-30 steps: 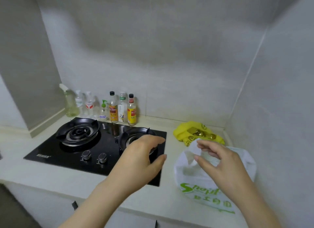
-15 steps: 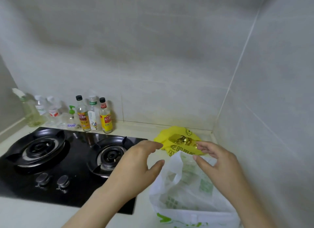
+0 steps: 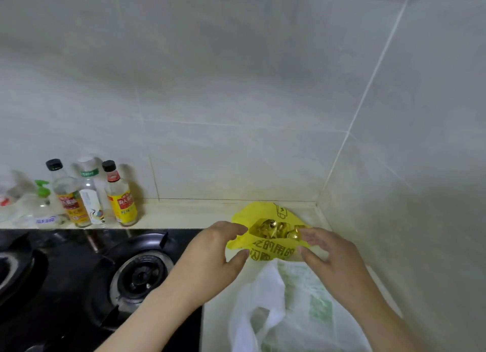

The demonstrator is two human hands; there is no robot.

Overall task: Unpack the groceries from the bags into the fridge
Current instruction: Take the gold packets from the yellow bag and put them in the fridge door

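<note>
A yellow plastic bag [image 3: 265,249] with black print lies in the counter's back right corner, its mouth showing gold-wrapped items [image 3: 273,229]. In front of it sits a white plastic bag [image 3: 289,312] with green print. My left hand [image 3: 210,259] hovers at the yellow bag's left edge, fingers loosely spread, holding nothing. My right hand [image 3: 328,257] hovers at the bag's right edge, fingers curved and apart, with its fingertips near the gold items. Whether either hand touches the bag is unclear.
A black gas hob [image 3: 86,280] with two burners fills the left of the counter. Several bottles [image 3: 92,194] stand along the back wall behind it. Tiled walls [image 3: 407,194] close in the corner at the back and right.
The view has shifted right and closer to the corner. Both hands have moved forward past the white bag to either side of the yellow bag.
</note>
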